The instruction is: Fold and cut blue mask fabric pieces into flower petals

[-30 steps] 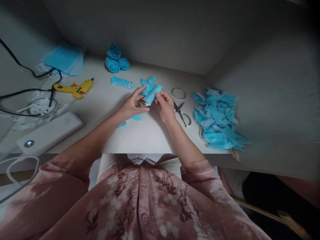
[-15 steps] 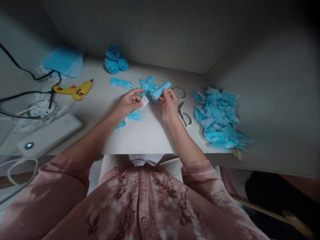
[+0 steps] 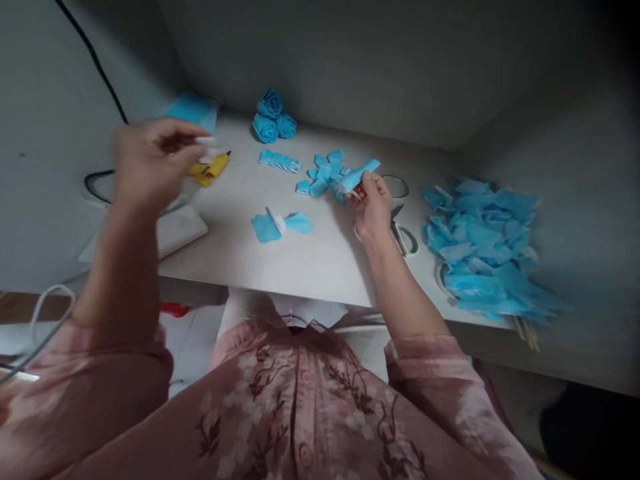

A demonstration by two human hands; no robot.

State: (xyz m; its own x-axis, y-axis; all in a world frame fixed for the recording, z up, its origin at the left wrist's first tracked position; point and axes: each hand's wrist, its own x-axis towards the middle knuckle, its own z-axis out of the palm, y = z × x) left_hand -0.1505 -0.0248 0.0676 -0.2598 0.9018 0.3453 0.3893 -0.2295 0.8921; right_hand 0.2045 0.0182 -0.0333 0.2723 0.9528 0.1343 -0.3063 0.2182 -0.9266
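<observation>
My left hand is raised over the left side of the table, blurred by motion, its fingers pinched on a small white scrap. Behind that scrap lies a yellow glue gun, partly hidden. My right hand grips a folded blue fabric piece between thumb and fingers. Just left of it, several cut blue petal-like pieces lie on the table. Nearer me rest a few blue and white fabric pieces.
Three blue fabric roses stand at the back, near a pleated blue strip. On the right are scissors, a roll of tape and a heap of blue fabric. A white box-like device and blue sheets lie left.
My left hand has moved left and up from the middle, carrying the white scrap. My right hand still holds the blue piece. The whole view has shifted left.
</observation>
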